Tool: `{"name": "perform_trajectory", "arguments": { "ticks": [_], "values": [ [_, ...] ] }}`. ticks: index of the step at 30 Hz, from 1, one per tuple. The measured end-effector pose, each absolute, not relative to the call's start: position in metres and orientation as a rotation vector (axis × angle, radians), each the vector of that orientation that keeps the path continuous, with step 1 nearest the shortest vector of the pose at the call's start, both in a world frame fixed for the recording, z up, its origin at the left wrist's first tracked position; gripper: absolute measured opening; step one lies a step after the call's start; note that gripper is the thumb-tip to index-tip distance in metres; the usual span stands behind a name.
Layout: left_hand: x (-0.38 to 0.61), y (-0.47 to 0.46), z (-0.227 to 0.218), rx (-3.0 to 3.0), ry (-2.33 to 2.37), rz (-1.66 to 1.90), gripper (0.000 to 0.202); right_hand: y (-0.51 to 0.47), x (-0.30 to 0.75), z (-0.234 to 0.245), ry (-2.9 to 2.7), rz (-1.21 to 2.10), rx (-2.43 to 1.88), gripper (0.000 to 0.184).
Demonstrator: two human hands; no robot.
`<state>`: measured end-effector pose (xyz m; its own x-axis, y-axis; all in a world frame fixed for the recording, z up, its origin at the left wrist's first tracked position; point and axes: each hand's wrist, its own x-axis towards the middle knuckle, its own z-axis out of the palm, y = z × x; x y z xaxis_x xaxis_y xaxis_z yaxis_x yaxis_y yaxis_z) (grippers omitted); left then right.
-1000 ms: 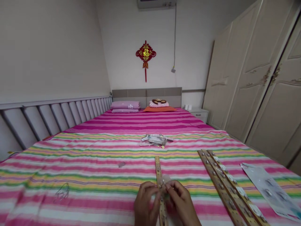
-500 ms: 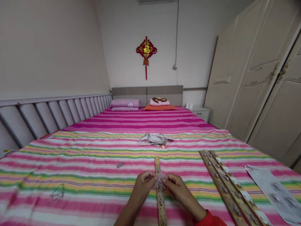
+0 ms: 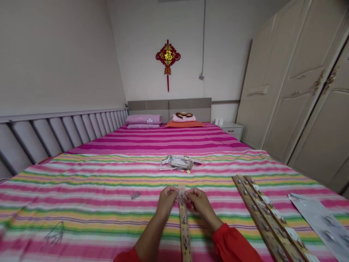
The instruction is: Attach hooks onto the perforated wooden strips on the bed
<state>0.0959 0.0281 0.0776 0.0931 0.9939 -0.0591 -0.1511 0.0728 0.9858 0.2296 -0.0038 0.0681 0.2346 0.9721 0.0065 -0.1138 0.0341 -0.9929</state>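
A narrow wooden strip [image 3: 184, 233] with rows of small holes and shiny metal pieces lies lengthwise in front of me on the striped cloth. Over its far end, a small clear plastic piece [image 3: 181, 194] with something shiny at it is pinched between my fingertips. My left hand [image 3: 167, 200] grips its left side, and my right hand [image 3: 199, 201] its right side. Whether the plastic is a bag or a flat film, I cannot tell. Further right lie several similar wooden strips [image 3: 259, 214] side by side, with metal pieces and white round labels on them.
Beyond my hands sits a pile of clear plastic packets [image 3: 178, 162]. A small plastic scrap [image 3: 135, 195] and a tangle of thin cord [image 3: 55, 234] lie to the left. At the right is a clear flat package [image 3: 319, 222] with metal pieces. A railing [image 3: 54, 134] runs along the bed's left side.
Both hands have moved away from me along the wooden strip, from its middle to its far end, with the clear plastic still between the fingers. The view has shifted slightly.
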Motion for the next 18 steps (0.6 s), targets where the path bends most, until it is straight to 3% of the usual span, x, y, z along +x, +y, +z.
{"name": "perform_trajectory", "arguments": {
  "ticks": [7, 18],
  "values": [
    [0.11, 0.064, 0.059, 1.079, 1.12, 1.155, 0.01, 0.036, 0.237, 0.052, -0.93, 0.966, -1.226, 0.016],
    [0.117, 0.09, 0.028, 1.162, 1.23, 1.16, 0.011, 0.054, 0.236, 0.022, -0.904, 0.923, -1.226, 0.017]
  ]
}}
